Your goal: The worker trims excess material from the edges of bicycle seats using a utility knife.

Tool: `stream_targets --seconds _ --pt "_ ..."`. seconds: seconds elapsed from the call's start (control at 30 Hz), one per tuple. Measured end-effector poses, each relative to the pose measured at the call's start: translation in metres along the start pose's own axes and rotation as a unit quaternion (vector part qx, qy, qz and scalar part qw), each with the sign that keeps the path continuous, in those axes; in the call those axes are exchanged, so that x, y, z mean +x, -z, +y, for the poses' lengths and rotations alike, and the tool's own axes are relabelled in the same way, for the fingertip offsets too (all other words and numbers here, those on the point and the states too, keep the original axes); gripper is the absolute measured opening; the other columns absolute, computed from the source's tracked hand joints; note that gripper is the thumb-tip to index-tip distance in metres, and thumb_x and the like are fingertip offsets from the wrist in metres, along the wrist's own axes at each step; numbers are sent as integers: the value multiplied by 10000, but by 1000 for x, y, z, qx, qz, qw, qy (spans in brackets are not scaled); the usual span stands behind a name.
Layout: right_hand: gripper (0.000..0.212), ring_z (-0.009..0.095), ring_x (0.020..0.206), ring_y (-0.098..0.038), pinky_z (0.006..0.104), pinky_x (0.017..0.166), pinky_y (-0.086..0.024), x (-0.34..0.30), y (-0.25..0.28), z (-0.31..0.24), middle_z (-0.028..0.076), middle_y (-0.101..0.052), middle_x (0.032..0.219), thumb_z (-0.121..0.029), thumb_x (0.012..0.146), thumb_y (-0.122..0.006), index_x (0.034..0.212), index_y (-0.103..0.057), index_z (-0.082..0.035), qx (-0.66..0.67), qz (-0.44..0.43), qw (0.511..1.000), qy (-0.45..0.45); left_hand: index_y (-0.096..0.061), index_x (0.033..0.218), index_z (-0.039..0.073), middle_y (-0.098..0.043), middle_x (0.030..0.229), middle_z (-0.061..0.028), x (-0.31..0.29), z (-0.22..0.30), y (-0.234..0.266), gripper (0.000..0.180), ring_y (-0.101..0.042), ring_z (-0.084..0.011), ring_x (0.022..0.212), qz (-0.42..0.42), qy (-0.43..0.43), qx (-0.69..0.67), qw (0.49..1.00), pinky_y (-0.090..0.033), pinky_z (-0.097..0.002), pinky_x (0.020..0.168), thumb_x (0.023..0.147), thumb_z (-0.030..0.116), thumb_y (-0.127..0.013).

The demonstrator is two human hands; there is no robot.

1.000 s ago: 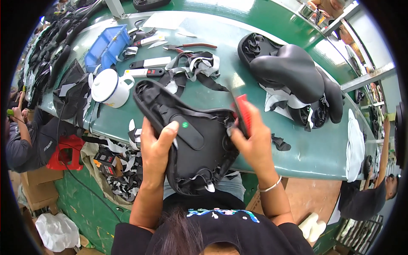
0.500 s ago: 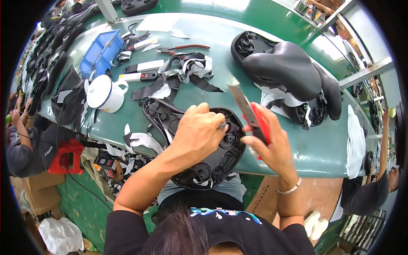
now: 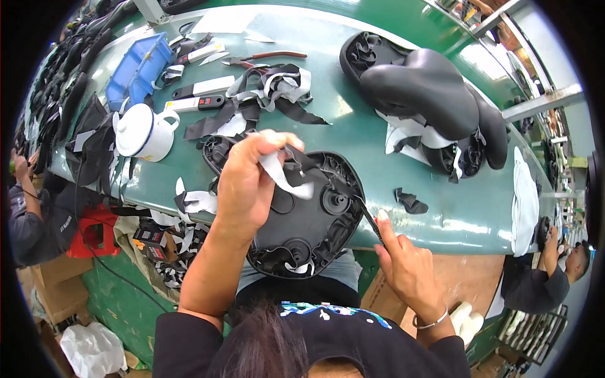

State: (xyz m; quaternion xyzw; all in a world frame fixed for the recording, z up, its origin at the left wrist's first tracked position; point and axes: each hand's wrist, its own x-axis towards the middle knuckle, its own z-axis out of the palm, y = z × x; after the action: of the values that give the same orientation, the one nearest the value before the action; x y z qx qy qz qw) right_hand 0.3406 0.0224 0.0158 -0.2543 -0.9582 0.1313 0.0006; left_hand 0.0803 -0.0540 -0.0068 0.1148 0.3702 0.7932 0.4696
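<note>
A bicycle saddle (image 3: 268, 230) lies upside down at the table's near edge, above my lap, its black plastic base and gathered cover rim showing. My left hand (image 3: 247, 179) is closed on a black-and-white fabric strip (image 3: 287, 178), pulled up above the saddle. In my right hand (image 3: 406, 268) is a utility knife (image 3: 370, 222), most of its red handle hidden by the fingers. Its blade reaches the saddle's right rim, at the edge of the cover. A small black fabric scrap (image 3: 411, 201) rests on the table right of the saddle.
Several stacked saddles (image 3: 419, 88) stand at the back right. Leftward are a white enamel mug (image 3: 135, 132), a blue bin (image 3: 135, 72), knives, pliers (image 3: 265, 55) and a scrap pile (image 3: 277, 88). White cloth (image 3: 526, 201) hangs at the right edge. Other people sit at both sides.
My left hand has moved left and up, drawing out the fabric strip. The knife has come down from upright to the saddle's rim. A black scrap now lies on the table at right.
</note>
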Motion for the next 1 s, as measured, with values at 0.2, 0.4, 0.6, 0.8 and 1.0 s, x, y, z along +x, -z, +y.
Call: stream_targets --seconds 0.2,0.4,0.6,0.8,1.0 --pt "525 322 665 -634 363 566 -481 21 12 0 169 -665 996 -110 825 -650 1328 -499 -125 56 12 997 -57 -593 794 5 -590 701 -71 -5 8 -20 206 -540 -167 581 -59 -34 466 882 -437 -270 544 796 210 -615" --pt "514 299 622 -622 328 550 -471 22 9 13 155 -671 966 -98 829 -639 1325 -506 -117 173 112 978 -15 -613 748 23 -532 784 -99 2 -11 -35 202 -497 -238 709 -152 -280 755 573 -397 -351 647 705 212 -670" --pt "560 280 496 -569 373 441 -423 44 2 7 99 -588 682 -158 857 -620 1384 -431 -146 -14 43 998 46 -562 608 14 -507 639 -93 18 -17 -29 229 -469 -237 691 -190 -203 697 661 -357 -366 703 700 205 -646" --pt "559 318 485 -542 417 454 -385 18 4 -18 118 -552 610 -152 870 -582 1398 -400 -135 -31 10 998 -62 -404 548 127 -394 602 68 24 1 -34 307 -335 -25 577 -109 67 280 952 -261 -219 548 778 145 -607" --pt "515 321 445 -562 446 411 -408 21 -10 -32 143 -555 569 -190 922 -526 1398 -369 -73 -25 35 994 -102 -439 612 81 -493 742 -32 46 -4 -20 311 -423 -166 750 -135 -80 -80 984 -362 -326 712 863 195 -583"
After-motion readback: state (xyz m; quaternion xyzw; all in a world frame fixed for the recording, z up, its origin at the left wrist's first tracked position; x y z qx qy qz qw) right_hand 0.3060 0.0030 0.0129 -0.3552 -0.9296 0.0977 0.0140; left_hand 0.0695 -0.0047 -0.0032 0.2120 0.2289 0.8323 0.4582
